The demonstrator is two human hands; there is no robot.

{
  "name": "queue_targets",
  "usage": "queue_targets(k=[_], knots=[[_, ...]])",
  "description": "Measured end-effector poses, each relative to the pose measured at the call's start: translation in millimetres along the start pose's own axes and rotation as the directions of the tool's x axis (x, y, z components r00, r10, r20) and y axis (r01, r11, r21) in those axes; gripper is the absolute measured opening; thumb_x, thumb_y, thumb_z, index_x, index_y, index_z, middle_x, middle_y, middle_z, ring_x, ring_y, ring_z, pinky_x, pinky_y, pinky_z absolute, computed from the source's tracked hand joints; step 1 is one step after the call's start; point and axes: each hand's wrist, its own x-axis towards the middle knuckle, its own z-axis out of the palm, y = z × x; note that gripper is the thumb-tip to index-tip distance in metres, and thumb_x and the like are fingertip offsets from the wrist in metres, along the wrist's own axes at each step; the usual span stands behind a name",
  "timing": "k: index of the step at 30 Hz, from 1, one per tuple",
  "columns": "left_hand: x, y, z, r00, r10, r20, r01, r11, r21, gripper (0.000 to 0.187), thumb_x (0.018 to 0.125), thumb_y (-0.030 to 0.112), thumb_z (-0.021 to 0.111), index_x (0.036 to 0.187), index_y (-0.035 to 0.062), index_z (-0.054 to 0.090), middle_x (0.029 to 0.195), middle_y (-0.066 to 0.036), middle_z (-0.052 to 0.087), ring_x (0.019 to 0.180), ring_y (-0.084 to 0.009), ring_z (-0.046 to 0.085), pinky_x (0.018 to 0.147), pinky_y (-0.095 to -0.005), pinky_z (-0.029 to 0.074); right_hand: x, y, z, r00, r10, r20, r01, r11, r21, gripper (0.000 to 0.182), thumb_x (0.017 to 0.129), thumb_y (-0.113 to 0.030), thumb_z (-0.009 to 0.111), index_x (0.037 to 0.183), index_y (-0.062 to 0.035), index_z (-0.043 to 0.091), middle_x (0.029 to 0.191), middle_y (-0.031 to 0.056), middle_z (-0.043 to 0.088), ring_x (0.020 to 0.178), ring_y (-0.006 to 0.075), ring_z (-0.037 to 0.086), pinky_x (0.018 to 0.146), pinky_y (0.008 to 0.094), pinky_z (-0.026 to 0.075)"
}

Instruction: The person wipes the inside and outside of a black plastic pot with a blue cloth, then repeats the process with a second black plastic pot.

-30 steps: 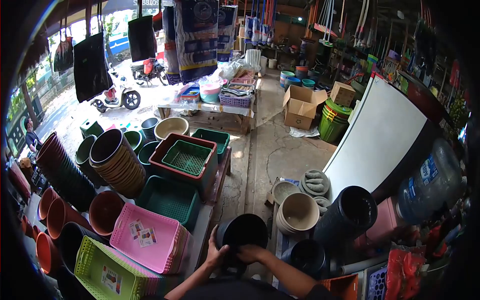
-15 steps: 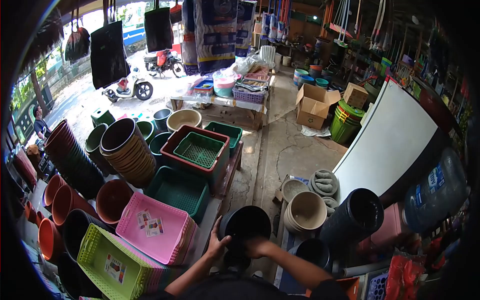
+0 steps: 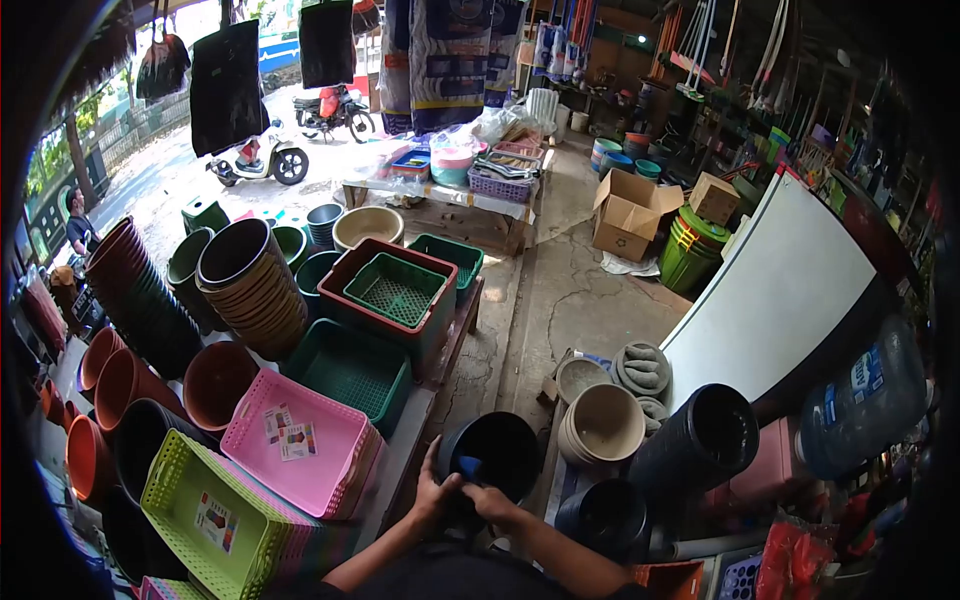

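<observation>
A round black plastic pot (image 3: pixel 512 448) is held low in front of my body, its open mouth facing up. My left hand (image 3: pixel 432 497) grips its left side, fingers along the outer wall and thumb near the rim. My right hand (image 3: pixel 492 505) is closed at the near rim, close to the left thumb. A small blue thing (image 3: pixel 468 466), perhaps a cloth, sticks out beside the right fingers over the pot's mouth. Its full shape is hidden by the hand.
On the left stand pink baskets (image 3: pixel 340 440), lime-green baskets (image 3: pixel 190 545), a dark green basket (image 3: pixel 390 385) and stacked pots (image 3: pixel 245 300). To the right are cream pots (image 3: pixel 607 425), tall dark pots (image 3: pixel 690 440), a white board (image 3: pixel 775 280) and a water jug (image 3: pixel 865 400).
My right hand has drawn back from inside the pot to its near rim, and the blue thing has come into sight. My left hand keeps its hold. The view has shifted slightly.
</observation>
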Motion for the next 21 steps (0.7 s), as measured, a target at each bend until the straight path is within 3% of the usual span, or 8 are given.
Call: queue_targets(k=[2, 4, 11, 13, 17, 18, 20, 21], knots=[[-3.7, -3.8, 1.3, 0.995, 0.015, 0.100, -0.009, 0.998, -0.058, 0.110, 0.061, 0.051, 0.082, 0.148, 0.0107, 0.027, 0.142, -0.020, 0.032, 0.133, -0.0305, 0.034, 0.110, -0.0408, 0.027, 13.6, 11.3, -2.3, 0.998, -0.058, 0.032, 0.050, 0.973, 0.226, 0.056, 0.100, -0.040, 0.039, 0.133, 0.0047, 0.043, 0.134, 0.0199, 0.049, 0.123, 0.0322, 0.049, 0.104, 0.0389, 0.038], [-7.1, -3.2, -3.5, 0.990, 0.095, 0.101, -0.122, 0.942, 0.311, 0.111, 0.059, 0.051, 0.082, 0.148, 0.0160, 0.027, 0.142, -0.023, 0.029, 0.134, -0.0341, 0.030, 0.111, -0.0436, 0.026, -3.3, -26.1, -18.5, 0.974, -0.221, 0.050, 0.090, 0.582, 0.808, 0.061, 0.099, -0.045, 0.039, 0.134, 0.0050, 0.040, 0.135, 0.0189, 0.048, 0.120, 0.0329, 0.051, 0.105, 0.0440, 0.037], [-7.2, 9.8, 4.6, 0.999, 0.004, 0.031, -0.008, 0.991, 0.132, 0.110, 0.059, 0.049, 0.082, 0.148, 0.0171, 0.025, 0.142, -0.023, 0.027, 0.132, -0.0348, 0.033, 0.107, -0.0450, 0.034, -10.3, -25.2, -79.7, 0.870, -0.297, -0.394, 0.462, 0.208, 0.862, 0.059, 0.099, -0.044, 0.040, 0.132, 0.0037, 0.041, 0.128, 0.0174, 0.053, 0.114, 0.0333, 0.053, 0.103, 0.0468, 0.038], [-14.2, 27.6, 5.9, 0.981, -0.194, -0.030, 0.183, 0.960, -0.213, 0.110, 0.064, 0.046, 0.081, 0.149, 0.0172, 0.017, 0.141, -0.019, 0.030, 0.127, -0.0335, 0.039, 0.099, -0.0450, 0.045, -13.1, -15.1, -93.4, 0.482, -0.233, -0.845, 0.831, 0.428, 0.356, 0.048, 0.099, -0.032, 0.045, 0.133, 0.0024, 0.041, 0.125, 0.0175, 0.054, 0.112, 0.0328, 0.054, 0.102, 0.0455, 0.039], [-10.7, 31.8, 7.6, 0.940, -0.325, -0.108, 0.266, 0.891, -0.368, 0.100, 0.070, 0.056, 0.072, 0.146, 0.0124, 0.023, 0.135, -0.017, 0.042, 0.119, -0.0334, 0.049, 0.098, -0.0492, 0.045, -48.7, 15.6, -68.0, 0.523, -0.681, -0.513, 0.690, 0.692, -0.215, 0.053, 0.086, -0.009, 0.052, 0.137, -0.0011, 0.040, 0.126, 0.0171, 0.053, 0.113, 0.0314, 0.052, 0.102, 0.0470, 0.036], [-6.5, 20.6, 3.0, 0.940, -0.325, -0.107, 0.267, 0.891, -0.368, 0.100, 0.070, 0.056, 0.072, 0.146, 0.0124, 0.023, 0.135, -0.017, 0.042, 0.119, -0.0334, 0.049, 0.098, -0.0492, 0.045, -54.1, 17.6, -62.6, 0.565, -0.751, -0.343, 0.620, 0.660, -0.425, 0.059, 0.082, -0.002, 0.054, 0.139, -0.0022, 0.040, 0.126, 0.0170, 0.052, 0.114, 0.0309, 0.052, 0.102, 0.0476, 0.035], [-1.1, 22.5, -0.4, 0.750, -0.573, 0.330, 0.638, 0.497, -0.588, 0.094, 0.073, 0.070, 0.059, 0.139, 0.0058, 0.037, 0.130, -0.018, 0.050, 0.115, -0.0323, 0.053, 0.097, -0.0508, 0.045, -50.5, 16.7, -42.4, 0.635, -0.725, 0.266, 0.389, 0.002, -0.921, 0.070, 0.079, -0.004, 0.057, 0.145, -0.0095, 0.034, 0.133, 0.0141, 0.047, 0.119, 0.0298, 0.048, 0.108, 0.0518, 0.024], [-2.7, 21.8, 3.7, 0.694, -0.642, 0.327, 0.696, 0.480, -0.535, 0.095, 0.075, 0.079, 0.044, 0.130, 0.0023, 0.048, 0.124, -0.019, 0.057, 0.112, -0.0308, 0.056, 0.098, -0.0529, 0.044, -52.1, 17.9, -43.9, 0.636, -0.726, 0.260, 0.384, 0.006, -0.923, 0.070, 0.079, -0.004, 0.057, 0.145, -0.0095, 0.034, 0.133, 0.0141, 0.047, 0.119, 0.0298, 0.048, 0.108, 0.0518, 0.024]])
